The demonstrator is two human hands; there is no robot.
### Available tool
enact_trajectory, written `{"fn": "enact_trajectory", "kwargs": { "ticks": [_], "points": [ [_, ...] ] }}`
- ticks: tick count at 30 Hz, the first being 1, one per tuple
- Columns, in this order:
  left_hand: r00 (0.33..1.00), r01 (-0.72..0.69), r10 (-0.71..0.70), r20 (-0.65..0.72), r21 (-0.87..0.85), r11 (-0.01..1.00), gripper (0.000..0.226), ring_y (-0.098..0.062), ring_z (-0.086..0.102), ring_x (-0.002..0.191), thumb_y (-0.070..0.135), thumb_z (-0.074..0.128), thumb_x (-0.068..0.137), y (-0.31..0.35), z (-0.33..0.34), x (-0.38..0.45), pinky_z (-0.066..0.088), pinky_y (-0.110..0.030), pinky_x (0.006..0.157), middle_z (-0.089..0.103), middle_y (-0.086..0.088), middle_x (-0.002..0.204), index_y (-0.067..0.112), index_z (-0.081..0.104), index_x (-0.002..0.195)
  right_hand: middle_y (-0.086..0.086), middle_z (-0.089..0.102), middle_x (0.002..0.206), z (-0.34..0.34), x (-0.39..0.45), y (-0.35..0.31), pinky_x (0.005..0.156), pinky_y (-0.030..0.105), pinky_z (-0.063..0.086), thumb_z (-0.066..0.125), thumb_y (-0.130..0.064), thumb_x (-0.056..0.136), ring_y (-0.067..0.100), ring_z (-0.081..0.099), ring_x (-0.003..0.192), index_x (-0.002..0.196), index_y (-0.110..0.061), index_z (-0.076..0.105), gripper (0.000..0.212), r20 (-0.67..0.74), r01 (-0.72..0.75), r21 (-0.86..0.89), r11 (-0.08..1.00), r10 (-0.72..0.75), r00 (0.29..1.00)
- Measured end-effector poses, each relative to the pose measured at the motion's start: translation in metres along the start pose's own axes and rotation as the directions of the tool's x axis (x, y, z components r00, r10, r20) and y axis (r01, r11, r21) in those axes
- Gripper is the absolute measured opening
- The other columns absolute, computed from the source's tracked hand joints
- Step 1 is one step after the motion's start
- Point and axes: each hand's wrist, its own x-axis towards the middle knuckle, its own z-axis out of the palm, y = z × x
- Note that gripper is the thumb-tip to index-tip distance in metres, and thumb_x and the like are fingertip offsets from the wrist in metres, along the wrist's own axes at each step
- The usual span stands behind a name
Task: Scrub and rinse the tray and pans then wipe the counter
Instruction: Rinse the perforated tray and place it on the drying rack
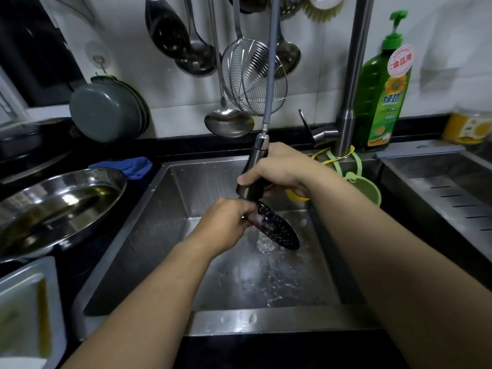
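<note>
Over the steel sink [170, 209], the right hand [282, 169] has its fingers curled round the dark pull-out spray head [253, 171], whose grey hose [270, 75] runs up out of view, and water streams down onto a black perforated strainer plate [277, 227]. The left hand [226, 225] pinches the upper edge of that plate, holding it tilted above the wet sink floor. On the black counter left of the sink sits a round steel pan [53, 209] with a white rectangular tray [26, 310] just in front of it and a blue cloth [125, 166] behind it, while a green dish soap bottle [383, 89] stands beside the tap column [351, 89].
</note>
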Motion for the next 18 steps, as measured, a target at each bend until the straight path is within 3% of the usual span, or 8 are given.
{"fn": "enact_trajectory", "kwargs": {
  "ticks": [4, 8, 10, 12, 15, 18],
  "points": [
    [0.995, -0.091, 0.09, -0.044, -0.009, 0.996, 0.016, -0.012, 0.073, 0.093, 0.005, 0.076, 0.088, 0.002, 0.003, -0.001, 0.056, -0.034, 0.083, 0.078, 0.007, 0.092, 0.018, 0.072, 0.08, 0.007, 0.071, 0.092, -0.003, 0.007, 0.011, 0.059, 0.034, 0.06, 0.09, -0.02, 0.067, 0.026, 0.07, 0.085, 0.085, -0.021, 0.059, 0.036, -0.139, 0.004, -0.05, 0.999, -0.011, 0.99],
    [0.991, -0.114, 0.113, -0.068, -0.014, 0.993, 0.018, -0.021, 0.074, 0.1, 0.002, 0.075, 0.088, 0.001, 0.003, -0.002, 0.059, -0.041, 0.084, 0.078, 0.001, 0.093, 0.016, 0.069, 0.077, -0.005, 0.063, 0.09, -0.019, 0.007, 0.017, 0.077, 0.031, 0.05, 0.089, -0.031, 0.069, 0.021, 0.06, 0.095, 0.084, -0.027, 0.056, 0.037, -0.222, -0.013, -0.274, 0.962, -0.05, 0.974],
    [0.991, -0.116, 0.113, -0.076, -0.034, 0.993, 0.022, -0.019, 0.074, 0.102, 0.0, 0.074, 0.088, 0.0, 0.002, -0.002, 0.059, -0.04, 0.087, 0.078, 0.003, 0.091, 0.017, 0.069, 0.076, -0.004, 0.06, 0.089, -0.03, 0.004, 0.015, 0.07, 0.029, 0.048, 0.088, -0.031, 0.071, 0.019, 0.06, 0.088, 0.085, -0.027, 0.056, 0.035, -0.219, -0.066, -0.361, 0.93, -0.016, 0.976],
    [0.992, -0.1, 0.096, -0.076, -0.061, 0.993, 0.028, -0.017, 0.073, 0.104, -0.001, 0.073, 0.089, 0.0, 0.002, -0.003, 0.059, -0.039, 0.091, 0.078, 0.005, 0.089, 0.022, 0.067, 0.074, 0.003, 0.066, 0.091, -0.044, 0.0, 0.011, 0.06, 0.032, 0.057, 0.088, -0.025, 0.073, 0.021, 0.065, 0.081, 0.086, -0.023, 0.06, 0.031, -0.167, -0.121, -0.402, 0.908, 0.057, 0.984],
    [0.992, -0.097, 0.09, -0.084, -0.08, 0.992, 0.027, -0.016, 0.073, 0.104, -0.002, 0.073, 0.09, -0.002, 0.002, -0.002, 0.058, -0.038, 0.093, 0.077, 0.005, 0.088, 0.021, 0.069, 0.076, 0.013, 0.075, 0.09, -0.06, -0.01, 0.003, 0.069, 0.04, 0.063, 0.085, -0.014, 0.076, 0.029, 0.074, 0.081, 0.093, -0.009, 0.068, 0.025, -0.004, -0.148, -0.359, 0.922, 0.157, 0.988],
    [0.994, -0.082, 0.074, -0.081, -0.102, 0.991, 0.015, -0.016, 0.073, 0.106, -0.003, 0.073, 0.089, -0.002, 0.002, -0.002, 0.058, -0.035, 0.095, 0.078, 0.003, 0.091, 0.011, 0.075, 0.085, 0.016, 0.076, 0.086, -0.061, -0.017, -0.001, 0.068, 0.039, 0.062, 0.083, -0.011, 0.078, 0.03, 0.075, 0.079, 0.089, -0.004, 0.069, 0.02, 0.168, -0.123, -0.273, 0.954, 0.174, 0.97]
  ]
}}
